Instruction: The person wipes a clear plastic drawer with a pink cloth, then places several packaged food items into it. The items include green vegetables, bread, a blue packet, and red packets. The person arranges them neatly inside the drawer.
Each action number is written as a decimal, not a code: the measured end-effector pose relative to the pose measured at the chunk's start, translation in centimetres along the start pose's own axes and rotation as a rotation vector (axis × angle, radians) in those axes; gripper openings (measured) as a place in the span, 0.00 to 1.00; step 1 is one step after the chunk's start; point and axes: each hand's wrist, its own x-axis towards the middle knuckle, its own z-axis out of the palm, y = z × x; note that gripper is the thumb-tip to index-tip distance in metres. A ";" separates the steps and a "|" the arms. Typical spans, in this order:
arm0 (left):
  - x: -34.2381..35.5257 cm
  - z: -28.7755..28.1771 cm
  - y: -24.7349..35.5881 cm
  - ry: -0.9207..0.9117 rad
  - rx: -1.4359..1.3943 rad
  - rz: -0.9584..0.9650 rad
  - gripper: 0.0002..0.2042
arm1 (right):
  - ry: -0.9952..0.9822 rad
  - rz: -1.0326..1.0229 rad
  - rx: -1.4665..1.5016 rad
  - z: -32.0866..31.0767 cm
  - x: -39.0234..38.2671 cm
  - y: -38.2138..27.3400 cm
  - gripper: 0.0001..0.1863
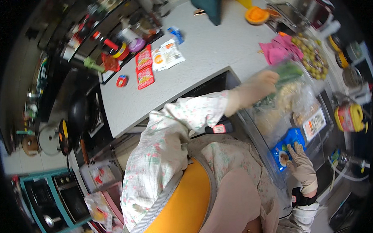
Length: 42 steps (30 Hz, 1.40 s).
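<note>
Resting over the blue packet (291,145) at the near end of the drawer (259,149), the right hand (302,164) has its fingers stretched forward and lightly bent; whether they pinch the wrapper cannot be told. If they only lie on top, the slick-looking packet could slide deeper into the drawer. Its forearm comes in from beside the drawer's near end, wrist fairly straight.

Farther along the drawer, clear bags (307,102) crowd together; one could snag on a finger or on the drawer's wall and drag its neighbours along. At the drawer's far end, the left hand (255,89) hangs palm hidden beside the bagged greens (289,72), its arm reaching across and bent at the elbow. It is blurred, so its grip cannot be told; pressing down there would likely crush the leaves.

Beyond the drawer, a pink cloth (280,49) lies on the tabletop (212,45), where a wide elbow swing might catch it.
</note>
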 end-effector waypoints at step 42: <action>-17.1 -46.1 -3.5 1.062 0.185 -0.263 0.20 | 0.086 0.327 0.321 0.0 8.7 -5.7 0.21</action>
